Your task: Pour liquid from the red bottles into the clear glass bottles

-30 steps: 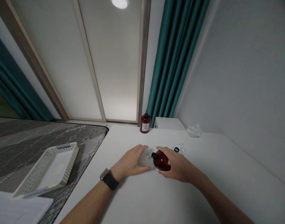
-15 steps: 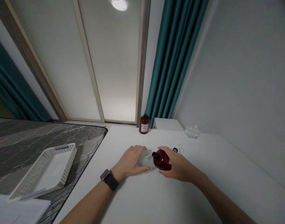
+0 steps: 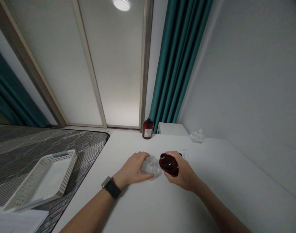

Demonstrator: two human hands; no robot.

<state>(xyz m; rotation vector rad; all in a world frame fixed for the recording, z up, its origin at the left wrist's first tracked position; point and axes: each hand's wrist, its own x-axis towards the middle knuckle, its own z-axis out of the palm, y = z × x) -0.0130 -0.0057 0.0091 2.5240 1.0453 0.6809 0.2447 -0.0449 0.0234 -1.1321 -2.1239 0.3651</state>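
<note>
Fingers of the left hand (image 3: 133, 168) are gripping a clear jar (image 3: 150, 166) on the bench (image 3: 150, 207), seemingly steadying it; the right hand (image 3: 182, 173) is clamping a dark red bottle (image 3: 167, 162) at the jar's 3 o'clock, neck tipping toward it. Another red bottle (image 3: 147, 128) is standing at 12 o'clock, obstructing nothing; a white basket (image 3: 41, 179) is lying at 9 o'clock.

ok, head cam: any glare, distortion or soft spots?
Head view: round lamp blown out; wide-angle bends the door frame; clear bottle under the left hand reads hazy; dark red bottle in the right hand is legible; basket at the left edge smeared.
</note>
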